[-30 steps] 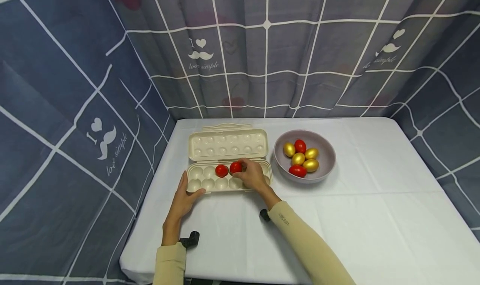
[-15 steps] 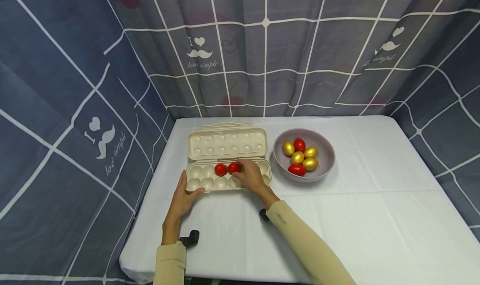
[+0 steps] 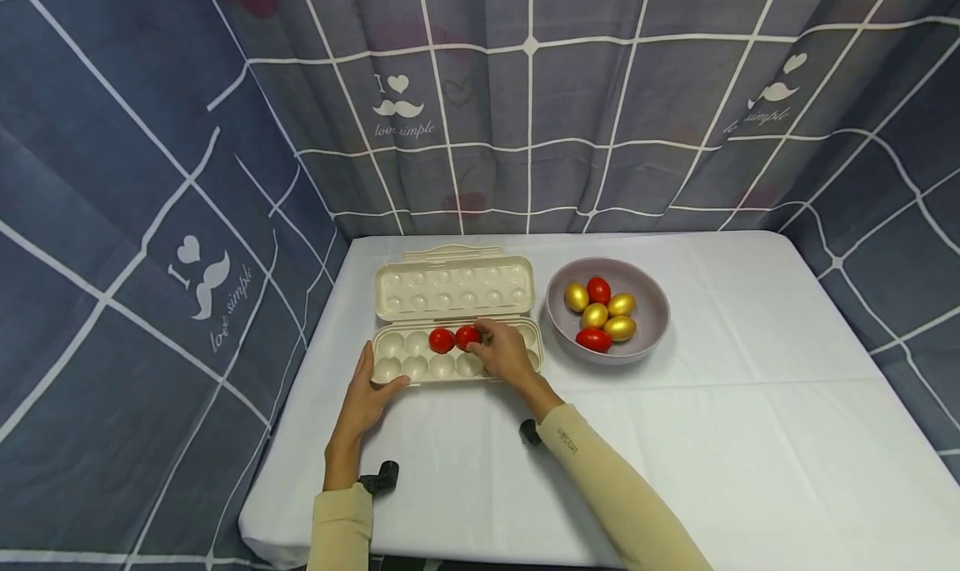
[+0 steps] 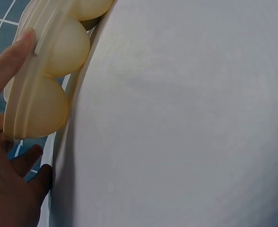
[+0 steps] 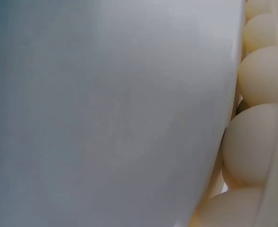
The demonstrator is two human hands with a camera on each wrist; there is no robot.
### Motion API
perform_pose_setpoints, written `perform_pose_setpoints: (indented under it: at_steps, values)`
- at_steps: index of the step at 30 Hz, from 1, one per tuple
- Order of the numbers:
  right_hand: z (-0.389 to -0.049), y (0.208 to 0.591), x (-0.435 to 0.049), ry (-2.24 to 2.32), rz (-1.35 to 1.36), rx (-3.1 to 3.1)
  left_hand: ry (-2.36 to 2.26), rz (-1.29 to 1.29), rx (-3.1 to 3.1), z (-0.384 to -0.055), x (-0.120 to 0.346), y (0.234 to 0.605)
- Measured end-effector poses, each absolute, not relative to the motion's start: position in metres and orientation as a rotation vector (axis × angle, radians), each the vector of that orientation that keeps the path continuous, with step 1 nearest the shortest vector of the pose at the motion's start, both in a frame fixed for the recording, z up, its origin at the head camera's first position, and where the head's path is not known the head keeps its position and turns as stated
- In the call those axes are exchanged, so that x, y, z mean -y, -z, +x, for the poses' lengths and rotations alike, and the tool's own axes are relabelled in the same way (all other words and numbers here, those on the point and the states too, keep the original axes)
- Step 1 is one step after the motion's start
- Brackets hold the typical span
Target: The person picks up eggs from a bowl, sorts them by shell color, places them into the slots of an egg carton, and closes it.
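Observation:
An open cream plastic egg carton [image 3: 442, 370] lies on the white table, its lid [image 3: 454, 286] folded back toward the curtain. My left hand [image 3: 365, 403] holds the carton's left end, thumb on the front rim and fingers along the side. In the left wrist view, rounded cups of the egg carton [image 4: 46, 106] show beside the left hand [image 4: 8, 184]. My right hand [image 3: 504, 353] pinches a red egg [image 3: 467, 338] at a back-row cup. Just left of it another red egg [image 3: 441, 340] sits in its cup. The right wrist view shows only the carton's cups [image 5: 250, 144] and table.
A mauve bowl [image 3: 654, 321] right of the carton holds several gold eggs [image 3: 595, 315] and two red eggs [image 3: 594, 340]. White cloth [image 3: 750, 454] covers the table. Grid-patterned curtains [image 3: 570, 104] stand behind and on both sides.
The red egg in my right hand has moved slightly left, closer to the other red egg. My left hand stays at the carton's end.

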State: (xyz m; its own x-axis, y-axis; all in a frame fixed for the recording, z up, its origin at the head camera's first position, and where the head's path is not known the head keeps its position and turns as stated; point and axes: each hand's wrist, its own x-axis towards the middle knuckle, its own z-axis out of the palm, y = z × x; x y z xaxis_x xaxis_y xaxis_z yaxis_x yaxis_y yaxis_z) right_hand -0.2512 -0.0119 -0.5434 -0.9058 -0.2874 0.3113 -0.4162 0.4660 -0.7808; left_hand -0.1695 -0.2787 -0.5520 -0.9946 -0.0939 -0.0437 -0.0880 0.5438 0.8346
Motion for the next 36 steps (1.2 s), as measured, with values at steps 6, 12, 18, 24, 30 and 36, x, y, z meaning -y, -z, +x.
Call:
perform_pose_setpoints:
  at_steps: [6, 12, 18, 24, 30, 36]
  values:
    - [-0.248, 0.543, 0.002, -1.733, 0.615, 2.374, 1.476, 0.16, 2.763, -0.17, 0.281, 0.553]
    - [-0.247, 0.537, -0.007, -1.947, 0.654, 2.216, 1.474, 0.174, 2.761, -0.171, 0.281, 0.551]
    - [-0.237, 0.513, -0.029, -2.128, 0.646, 2.153, 1.474, 0.172, 2.759, -0.171, 0.28, 0.552]
    - [-0.225, 0.477, -0.056, -2.148, 0.498, 2.082, 1.466, 0.151, 2.776, -0.172, 0.28, 0.551]
    - [-0.225, 0.466, -0.079, -2.116, 0.413, 2.113, 1.47, 0.155, 2.788, -0.172, 0.28, 0.551]
    - [-0.219, 0.464, -0.105, -2.112, 0.442, 2.198, 1.455, 0.178, 2.801, -0.172, 0.28, 0.55]
